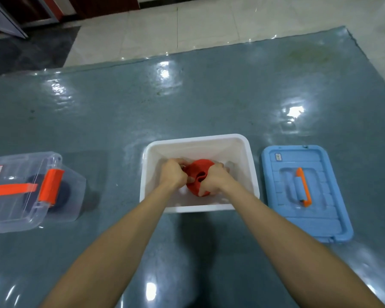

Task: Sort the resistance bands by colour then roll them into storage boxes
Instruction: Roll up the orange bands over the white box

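At the far left, a clear, lidded plastic storage box [20,196] with rounded corners is cut off by the picture's edge. It has a bright orange clip [50,186] on its near end and an orange strap handle along its lid. A dark, round roll [63,196] lies inside, blurred by the cloudy plastic, so its colour is hard to tell.

The glossy grey-green desk [187,96] is covered by a shiny sheet with white glare patches.

In the middle stands an open white rectangular plastic box [196,138] with smooth, sloping walls. Two bare forearms reach forward into it. The left hand [172,174] grips the left side of a red, soft, bunched roll of resistance band [199,172], which sits inside the box near its floor. The right hand [213,178] grips the roll's right side. The fingers of both hands are curled tight on the band, with most fingertips hidden behind or under it.

To the right, just beside the white box, a light blue ridged plastic lid [320,218] lies flat, with a slim orange handle [303,187] at its centre.
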`<state>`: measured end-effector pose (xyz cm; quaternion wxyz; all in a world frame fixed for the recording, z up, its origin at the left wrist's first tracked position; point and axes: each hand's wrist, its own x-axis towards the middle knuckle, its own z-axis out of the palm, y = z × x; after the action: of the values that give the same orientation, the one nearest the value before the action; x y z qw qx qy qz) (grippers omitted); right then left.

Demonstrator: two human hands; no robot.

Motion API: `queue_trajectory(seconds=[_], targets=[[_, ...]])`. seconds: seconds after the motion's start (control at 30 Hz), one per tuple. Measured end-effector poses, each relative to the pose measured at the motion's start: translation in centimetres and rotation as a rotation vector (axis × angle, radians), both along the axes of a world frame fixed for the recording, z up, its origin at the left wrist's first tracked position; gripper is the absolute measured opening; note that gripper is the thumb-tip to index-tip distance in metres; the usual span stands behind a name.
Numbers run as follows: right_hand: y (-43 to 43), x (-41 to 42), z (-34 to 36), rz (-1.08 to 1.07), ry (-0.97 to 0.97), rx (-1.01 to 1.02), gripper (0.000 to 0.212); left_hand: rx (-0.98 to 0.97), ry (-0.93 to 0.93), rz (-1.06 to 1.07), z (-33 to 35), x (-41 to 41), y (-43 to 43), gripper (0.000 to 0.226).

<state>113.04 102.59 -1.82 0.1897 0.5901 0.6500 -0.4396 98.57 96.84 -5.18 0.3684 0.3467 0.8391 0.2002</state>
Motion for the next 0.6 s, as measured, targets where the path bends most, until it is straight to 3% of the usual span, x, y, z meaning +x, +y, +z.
queue_trajectory(seconds=[0.2, 0.23, 0.3, 0.37, 0.43, 0.5, 0.53, 0.6], targets=[[-0.1, 0.5, 0.6, 0.051, 0.015, 0.021, 0.121, 0.043, 0.012, -0.014, 0.6, 0.1, -0.4, 0.057], [-0.3, 0.6, 1.0, 0.092, 0.019, 0.04, 0.11, 0.044, 0.043, -0.02, 0.7, 0.3, -0.4, 0.05], [-0.5, 1.3, 2.1, 0.192, 0.036, 0.132, 0.066, 0.009, 0.14, -0.025, 1.1, 0.6, -0.3, 0.038], [-0.8, 2.9, 2.9, 0.217, 0.09, 0.32, 0.024, -0.045, 0.272, -0.041, 1.6, 0.6, -0.4, 0.046], [-1.1, 5.5, 3.3, 0.004, 0.316, 0.55, 0.017, -0.096, 0.453, -0.155, 2.1, 0.6, -0.5, 0.048], [-2.0, 8.8, 3.7, -0.306, 0.569, 0.829, 0.017, -0.087, 0.551, -0.327, 2.4, 1.0, -0.5, 0.036], [-2.3, 10.4, 3.5, -0.419, 0.604, 0.963, 0.015, -0.057, 0.568, -0.412, 2.5, 1.4, -0.3, 0.024], [-2.6, 13.9, 2.0, -0.523, 0.47, 1.099, 0.014, -0.01, 0.59, -0.582, 2.6, 2.0, -0.1, 0.015]])
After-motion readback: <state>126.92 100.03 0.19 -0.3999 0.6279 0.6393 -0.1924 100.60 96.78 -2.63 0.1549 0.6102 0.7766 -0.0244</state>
